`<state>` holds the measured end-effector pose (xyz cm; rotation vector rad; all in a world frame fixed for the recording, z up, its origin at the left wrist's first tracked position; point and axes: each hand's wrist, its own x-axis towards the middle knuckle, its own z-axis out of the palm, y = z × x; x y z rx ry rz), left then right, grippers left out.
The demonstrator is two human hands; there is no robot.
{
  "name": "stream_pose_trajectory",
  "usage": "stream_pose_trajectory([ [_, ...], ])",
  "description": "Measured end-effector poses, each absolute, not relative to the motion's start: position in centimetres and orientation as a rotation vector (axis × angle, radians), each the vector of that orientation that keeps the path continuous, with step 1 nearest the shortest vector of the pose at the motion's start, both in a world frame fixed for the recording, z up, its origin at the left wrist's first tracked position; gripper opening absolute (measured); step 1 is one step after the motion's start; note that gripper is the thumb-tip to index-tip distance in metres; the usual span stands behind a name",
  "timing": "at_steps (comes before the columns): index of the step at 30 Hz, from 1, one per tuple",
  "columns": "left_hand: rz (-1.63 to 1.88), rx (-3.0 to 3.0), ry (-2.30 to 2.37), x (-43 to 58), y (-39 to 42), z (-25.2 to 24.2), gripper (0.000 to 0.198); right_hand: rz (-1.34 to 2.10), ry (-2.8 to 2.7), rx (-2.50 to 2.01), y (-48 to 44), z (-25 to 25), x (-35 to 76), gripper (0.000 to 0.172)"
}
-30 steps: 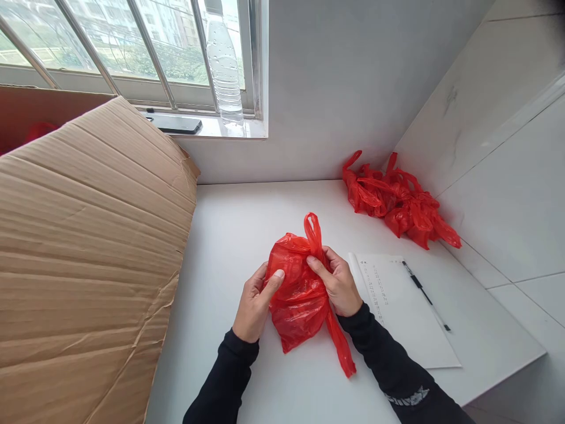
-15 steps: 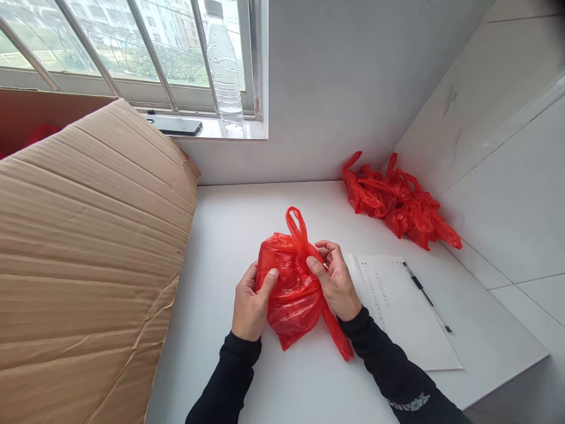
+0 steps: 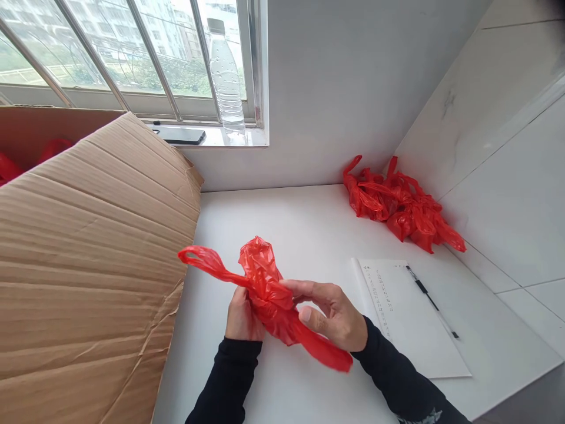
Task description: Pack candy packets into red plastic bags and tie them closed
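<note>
Red plastic bag bunched and twisted, held over the white surface just right of the cardboard box; left hand clenched on its middle, right hand fingers grasping the handle end.

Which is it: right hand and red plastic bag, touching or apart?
Touching. Head view: the right hand grips the red plastic bag by its handle.
</note>
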<state>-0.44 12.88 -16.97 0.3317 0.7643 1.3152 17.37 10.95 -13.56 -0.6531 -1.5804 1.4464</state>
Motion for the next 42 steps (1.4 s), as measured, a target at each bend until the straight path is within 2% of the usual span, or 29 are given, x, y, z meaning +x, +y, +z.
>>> stream_pose_trajectory([
  [3,1.199,0.362,0.598,-1.9,13.3,-17.5,0.025,1.454,-1.553,-0.562,10.4,-12.9,17.1,0.032],
  [9,0.959,0.52,0.213,-3.6,14.3,-18.5,0.032,1.223,-1.603,-0.709,10.5,-13.2,16.6,0.016],
  [14,0.893,0.527,0.165,-3.7,14.7,-19.9,0.07,1.183,-1.688,-0.725,10.5,-13.8,16.0,0.011],
  [16,0.862,0.556,0.264,-3.7,14.8,-20.2,0.077,1.191,-1.705,-0.713,10.4,-14.0,15.8,0.011],
  [19,0.87,0.546,0.389,-3.6,14.5,-20.4,0.07,1.281,-1.687,-0.655,10.5,-14.3,15.6,0.009],
  [22,0.858,0.492,0.304,-3.2,14.1,-20.5,0.062,1.352,-1.635,-0.644,10.4,-14.4,15.5,0.006],
  [27,0.878,0.492,0.218,-3.0,13.7,-20.9,0.071,1.463,-1.562,-0.693,10.3,-14.2,15.5,0.011],
  [31,0.994,0.714,0.633,-3.0,12.8,-19.3,0.069,1.402,-1.57,-0.854,10.3,-14.5,15.8,0.018],
  [33,1.12,0.796,0.864,-2.3,11.7,-17.8,0.057,1.356,-1.559,-0.983,10.1,-15.0,15.9,0.034],
  [36,1.381,0.912,1.27,-0.5,9.6,-16.3,0.034,1.5,-1.462,-1.003,10.0,-16.3,16.1,0.053],
  [39,1.485,0.997,1.498,1.0,8.1,-16.2,0.023,1.604,-1.343,-1.004,10.5,-18.5,16.2,0.047],
  [42,1.564,1.124,1.707,1.9,6.6,-16.2,0.019,1.546,-1.22,-1.05,11.4,-20.7,16.4,0.041],
])
